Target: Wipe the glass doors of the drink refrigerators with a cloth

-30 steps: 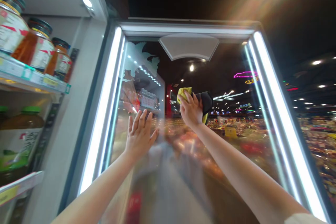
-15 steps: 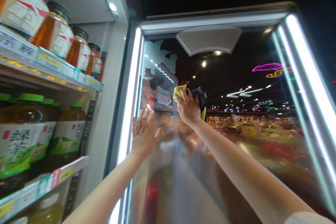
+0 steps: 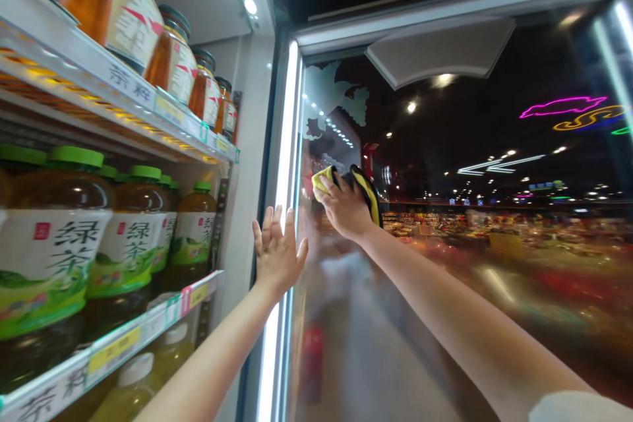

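A yellow and black cloth (image 3: 368, 188) is bunched under my right hand (image 3: 346, 208), whose fingers press it on the glass door (image 3: 445, 158). Part of the cloth sticks out on both sides of the hand. My left hand (image 3: 277, 250) is raised lower down and to the left, fingers spread and holding nothing. It overlaps the lit strip (image 3: 287, 125) along the door's left edge; whether the palm touches the door is hidden. A pale leaf-shaped pattern (image 3: 336, 95) and a light fan-shaped panel (image 3: 440, 46) show in the upper part of the glass.
On the left, cooler shelves hold amber jars (image 3: 171, 56) above and green-capped tea bottles (image 3: 131, 237) below. Price-label rails (image 3: 163, 316) run along the shelf edges. Behind the glass lies a blurred shop with neon shapes (image 3: 564, 112).
The camera view has turned left, so shelves and door sit further right. My right hand and the cloth have shifted left across the glass, closer to the lit strip.
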A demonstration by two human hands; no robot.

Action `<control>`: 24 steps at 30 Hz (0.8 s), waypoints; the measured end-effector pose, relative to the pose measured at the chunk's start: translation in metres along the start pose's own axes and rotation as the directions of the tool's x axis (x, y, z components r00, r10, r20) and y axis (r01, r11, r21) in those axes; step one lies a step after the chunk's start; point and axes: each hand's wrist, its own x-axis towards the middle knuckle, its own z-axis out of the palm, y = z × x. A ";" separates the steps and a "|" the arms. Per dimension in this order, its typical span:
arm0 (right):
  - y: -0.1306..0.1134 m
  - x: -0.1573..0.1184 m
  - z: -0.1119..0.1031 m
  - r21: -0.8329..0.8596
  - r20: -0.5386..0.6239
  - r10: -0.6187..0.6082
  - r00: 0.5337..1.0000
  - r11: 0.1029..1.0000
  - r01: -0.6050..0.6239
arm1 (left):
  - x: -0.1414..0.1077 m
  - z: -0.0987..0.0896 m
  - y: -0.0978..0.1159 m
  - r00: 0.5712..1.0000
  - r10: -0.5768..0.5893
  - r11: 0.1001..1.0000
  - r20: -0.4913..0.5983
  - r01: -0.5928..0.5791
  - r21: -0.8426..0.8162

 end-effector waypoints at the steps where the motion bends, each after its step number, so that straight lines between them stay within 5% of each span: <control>1: -0.004 -0.003 0.002 0.021 0.057 -0.092 0.994 0.996 0.091 | 0.000 -0.002 -0.001 1.000 -0.005 1.000 0.004 0.005 0.003; 4: 0.001 -0.010 -0.002 0.066 0.150 -0.246 0.957 0.969 0.239 | 0.000 -0.007 -0.005 1.000 -0.006 1.000 0.006 0.006 0.021; 10: -0.010 0.029 0.007 -0.015 -0.054 0.050 0.997 0.999 -0.051 | -0.003 -0.010 -0.013 1.000 -0.018 0.999 0.026 0.016 0.048; 15: -0.030 0.027 0.026 0.056 0.108 -0.278 0.954 0.960 0.274 | -0.010 -0.012 -0.015 0.999 -0.012 0.998 0.041 0.009 0.069; 17: -0.023 0.028 0.023 0.093 0.135 -0.316 0.939 0.948 0.305 | -0.012 -0.014 -0.017 0.999 0.000 0.997 0.045 -0.004 0.082; 22: -0.023 0.054 0.027 0.035 -0.067 0.008 0.998 0.999 -0.005 | -0.015 -0.017 -0.024 0.999 0.009 0.995 0.042 -0.013 0.102; 24: -0.039 0.047 0.041 0.006 -0.101 0.024 0.995 1.000 -0.023 | -0.015 -0.018 -0.027 0.999 0.010 0.995 0.033 -0.014 0.103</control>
